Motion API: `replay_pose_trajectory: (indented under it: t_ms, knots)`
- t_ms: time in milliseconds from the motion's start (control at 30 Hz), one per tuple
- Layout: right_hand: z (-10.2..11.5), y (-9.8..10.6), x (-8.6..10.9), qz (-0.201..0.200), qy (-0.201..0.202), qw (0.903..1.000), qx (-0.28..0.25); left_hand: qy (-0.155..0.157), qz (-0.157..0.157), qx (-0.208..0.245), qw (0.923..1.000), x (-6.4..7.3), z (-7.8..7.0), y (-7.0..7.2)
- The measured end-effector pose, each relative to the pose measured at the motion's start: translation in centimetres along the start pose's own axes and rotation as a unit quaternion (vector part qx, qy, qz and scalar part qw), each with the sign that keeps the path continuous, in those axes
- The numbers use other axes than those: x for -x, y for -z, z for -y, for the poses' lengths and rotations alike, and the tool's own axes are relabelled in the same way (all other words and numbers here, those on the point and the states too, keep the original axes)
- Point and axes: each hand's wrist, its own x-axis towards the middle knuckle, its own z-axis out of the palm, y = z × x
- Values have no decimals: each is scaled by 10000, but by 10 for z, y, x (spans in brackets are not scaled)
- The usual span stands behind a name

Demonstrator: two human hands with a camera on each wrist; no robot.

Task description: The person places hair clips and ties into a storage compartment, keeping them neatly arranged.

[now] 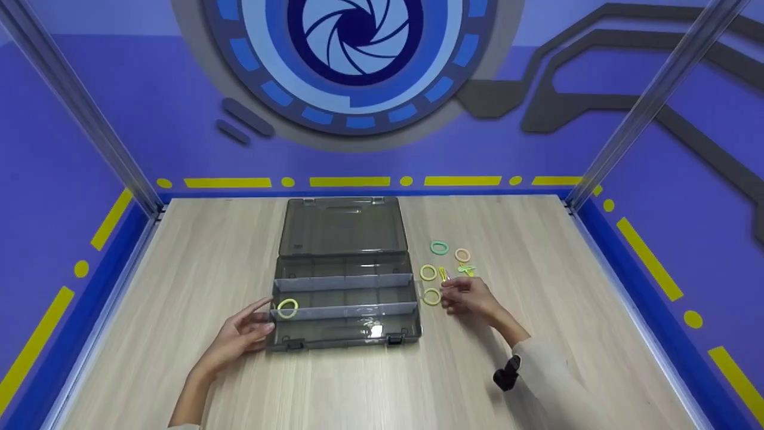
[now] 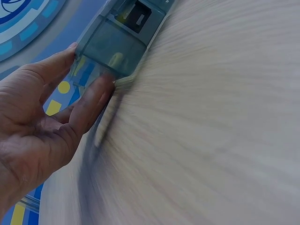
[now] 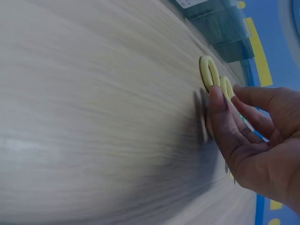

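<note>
A smoky clear divider box (image 1: pixel 346 328) stands open on the table, its lid (image 1: pixel 343 227) laid back. My left hand (image 1: pixel 236 337) touches the box's left end with extended fingers and thumb; the left wrist view shows them at the box corner (image 2: pixel 126 65). A yellow hair tie (image 1: pixel 296 306) overlaps the front divider inside. Right of the box, my right hand (image 1: pixel 471 297) has its thumb and fingers apart beside another yellow hair tie (image 1: pixel 425 298). In the right wrist view, the thumb tip overlaps a yellow hair tie (image 3: pixel 204 70). A small yellow clip (image 1: pixel 442 273) lies just beyond the fingertips.
Behind the right hand lie a green hair tie (image 1: pixel 439 252), a peach one (image 1: pixel 456 255), another yellow one (image 1: pixel 421 273) and a green clip-like piece (image 1: pixel 465 269). Blue walls (image 1: pixel 358 167) border the wooden table (image 1: pixel 203 257). A black device (image 1: pixel 507 374) sits at the right wrist.
</note>
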Motion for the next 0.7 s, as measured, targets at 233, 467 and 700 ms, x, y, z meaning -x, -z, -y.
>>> replay_pose_trajectory:
  t_ms: [233, 467, 700]
  knots:
    - [6, 9, 1, -281, 390, 9967, 659, 33, -52, 5, 10000, -1, 2, -1]
    - [0, 30, 8, -593, 283, 9925, 1035, 77, -4, 51, 10000, -3, 0, -3]
    - [-9, 30, 8, -774, 64, 9849, 1548, 126, -124, 32, 9998, -1, -1, -2]
